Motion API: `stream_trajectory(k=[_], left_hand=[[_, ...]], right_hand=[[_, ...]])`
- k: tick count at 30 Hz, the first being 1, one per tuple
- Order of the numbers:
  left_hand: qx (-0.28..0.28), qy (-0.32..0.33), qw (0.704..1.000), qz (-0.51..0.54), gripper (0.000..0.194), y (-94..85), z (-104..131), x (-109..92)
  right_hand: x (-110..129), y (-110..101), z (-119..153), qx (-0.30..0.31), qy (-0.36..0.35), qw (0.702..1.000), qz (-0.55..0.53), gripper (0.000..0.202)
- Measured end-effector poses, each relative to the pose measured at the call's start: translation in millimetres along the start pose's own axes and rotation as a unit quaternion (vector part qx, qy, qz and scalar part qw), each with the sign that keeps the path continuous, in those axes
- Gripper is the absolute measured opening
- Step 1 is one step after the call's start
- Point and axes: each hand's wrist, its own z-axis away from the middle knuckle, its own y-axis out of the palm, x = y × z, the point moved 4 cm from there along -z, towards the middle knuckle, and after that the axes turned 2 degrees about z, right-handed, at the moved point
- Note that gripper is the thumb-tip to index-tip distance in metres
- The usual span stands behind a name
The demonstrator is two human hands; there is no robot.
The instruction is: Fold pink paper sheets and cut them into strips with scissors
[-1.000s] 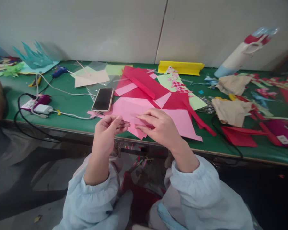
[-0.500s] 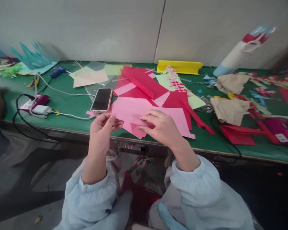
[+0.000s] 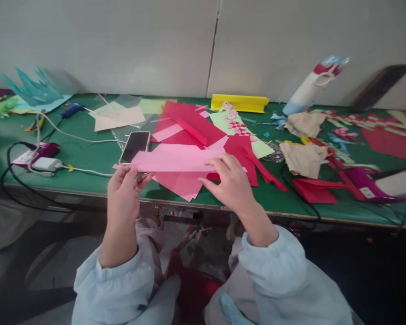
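Observation:
My left hand [image 3: 126,192] pinches the left end of a pink sheet of paper [image 3: 176,158], which is raised in front of me with its straight long edge toward me. At the sheet's right part is my right hand [image 3: 229,180], thumb and fingers apart, the fingertips over or against the paper. Beneath lies more pink paper [image 3: 176,183] on top of red sheets [image 3: 242,151]. A phone [image 3: 135,146] rests just beyond my left hand, partly covered by the raised sheet.
The green table [image 3: 88,180] holds a yellow folded piece [image 3: 240,103], woven pink-and-red strips [image 3: 237,124], a blue glue gun [image 3: 72,109], white cables [image 3: 88,139], tan cloths [image 3: 306,158] and purple power blocks [image 3: 362,185]. A white-and-blue bottle-like object [image 3: 311,85] leans at the back right.
The pink sheet has been raised and spread out, its left end shifted left with my left hand. My right thumb and fingers have moved farther apart. The view has shifted slightly.

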Motion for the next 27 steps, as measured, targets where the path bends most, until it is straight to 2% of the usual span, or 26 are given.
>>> stream_trajectory(k=[1,4,5,7,9,11,13,15,17,19,20,21,22,23,27], left_hand=[[-0.006,0.005,1.000,0.013,0.016,0.2,0,0],[-0.018,0.013,0.998,0.052,0.015,2.8,3,1],[-0.018,0.011,0.998,0.062,0.016,4.6,5,1],[-0.010,-0.002,0.997,0.074,0.018,9.7,10,2],[0.017,-0.020,0.997,0.070,0.019,16.1,15,4],[0.054,-0.041,0.997,0.044,0.018,21.4,20,6],[0.096,-0.058,0.994,-0.006,0.019,23.2,23,7],[0.162,-0.068,0.981,-0.083,0.019,22.1,24,6],[0.276,-0.080,0.940,-0.184,0.018,19.7,25,6],[0.403,-0.109,0.862,-0.287,0.019,14.1,28,7],[0.438,-0.120,0.831,-0.322,0.020,9.2,27,6],[0.448,-0.122,0.817,-0.343,0.024,4.0,26,4],[0.436,-0.113,0.821,-0.351,0.029,-0.8,22,0],[0.411,-0.091,0.838,-0.347,0.033,-4.7,17,-5],[0.266,-0.008,0.932,-0.244,0.037,-14.7,3,-24]], right_hand=[[5,2,2,0.002,0.002,1.000,-0.023,0.018],[14,20,9,0.073,0.084,0.984,-0.140,0.037],[13,27,11,0.092,0.134,0.966,-0.203,0.039],[11,37,12,0.088,0.224,0.898,-0.369,0.040],[6,40,10,0.035,0.281,0.814,-0.507,0.046],[-3,37,6,-0.041,0.314,0.750,-0.581,0.046],[-12,30,4,-0.111,0.338,0.704,-0.614,0.041],[-21,25,2,-0.153,0.355,0.669,-0.635,0.036],[-30,21,1,-0.167,0.366,0.649,-0.646,0.032],[-38,16,0,-0.174,0.378,0.639,-0.647,0.029],[-42,13,0,-0.175,0.385,0.637,-0.644,0.028],[-46,9,0,-0.169,0.391,0.640,-0.640,0.029],[-50,5,0,-0.154,0.394,0.647,-0.634,0.029],[-52,2,0,-0.125,0.392,0.663,-0.625,0.030],[-58,-12,0,0.031,0.333,0.774,-0.537,0.032]])
